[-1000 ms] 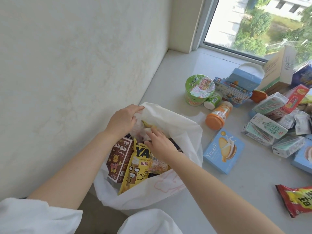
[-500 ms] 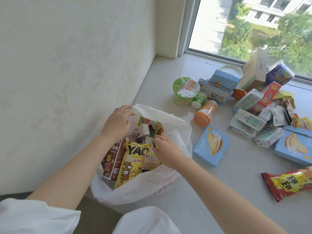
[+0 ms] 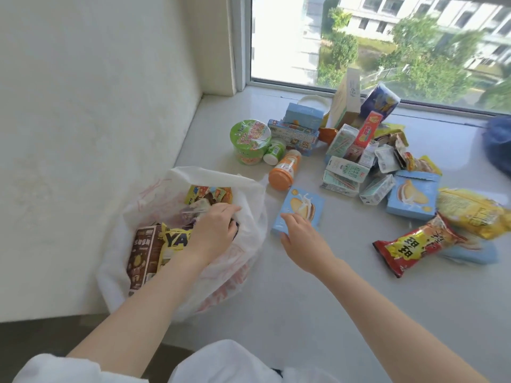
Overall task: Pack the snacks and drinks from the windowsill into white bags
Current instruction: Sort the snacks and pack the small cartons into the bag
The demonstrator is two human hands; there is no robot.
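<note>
A white bag (image 3: 250,189) stands open at the windowsill's left end, against the wall. Inside it are a brown box (image 3: 143,252), a yellow packet (image 3: 174,240) and several other snacks. My left hand (image 3: 215,232) lies over the contents, its fingers curled at the bag's right rim. My right hand (image 3: 301,236) reaches out beside the bag, and its fingertips touch the near end of a light blue biscuit box (image 3: 305,204) lying flat on the sill.
Further along the windowsill (image 3: 304,305) lie a green noodle cup (image 3: 250,139), an orange-capped bottle (image 3: 284,170), several milk cartons (image 3: 345,170), another blue box (image 3: 412,194), a red packet (image 3: 414,246) and a yellow bag (image 3: 470,214). The window is behind them.
My right hand left the bag and moved right onto the blue biscuit box. My left hand shifted from the bag's far rim to its right side.
</note>
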